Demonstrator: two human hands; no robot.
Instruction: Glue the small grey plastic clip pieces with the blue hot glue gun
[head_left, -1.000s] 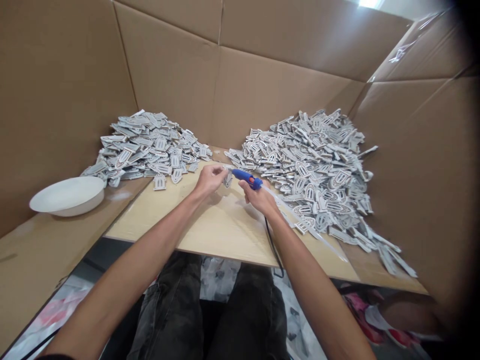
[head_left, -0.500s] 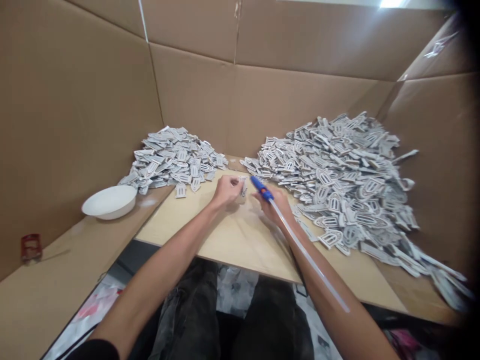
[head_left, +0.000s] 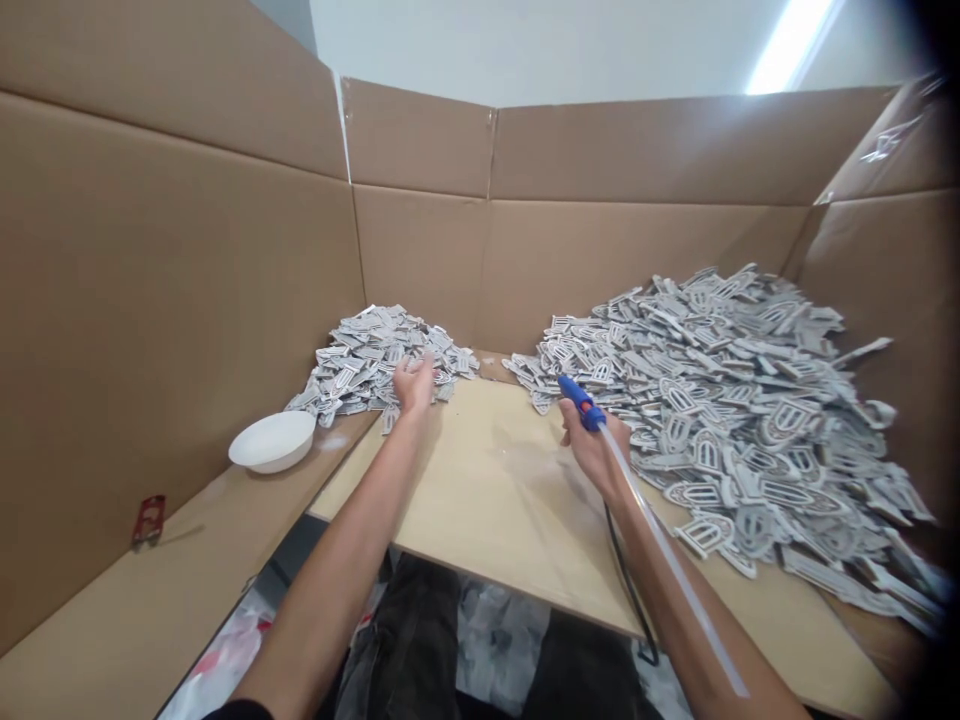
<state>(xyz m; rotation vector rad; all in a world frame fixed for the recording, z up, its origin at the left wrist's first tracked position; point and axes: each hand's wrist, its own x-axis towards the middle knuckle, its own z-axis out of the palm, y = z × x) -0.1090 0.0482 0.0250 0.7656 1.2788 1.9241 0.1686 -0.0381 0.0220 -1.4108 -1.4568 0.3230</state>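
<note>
Glue gun (head_left: 581,402) within right-hand fingers (head_left: 571,432)

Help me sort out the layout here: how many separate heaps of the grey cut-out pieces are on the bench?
2. A smaller heap lies at the back left, under the left hand; a larger heap fills the right side, beside the right hand gripping the blue glue gun.

two heaps of cutouts on the board (head_left: 487,490): small pile (head_left: 375,362) left, large pile (head_left: 735,400) right, bowl (head_left: 272,441) farther left
</note>
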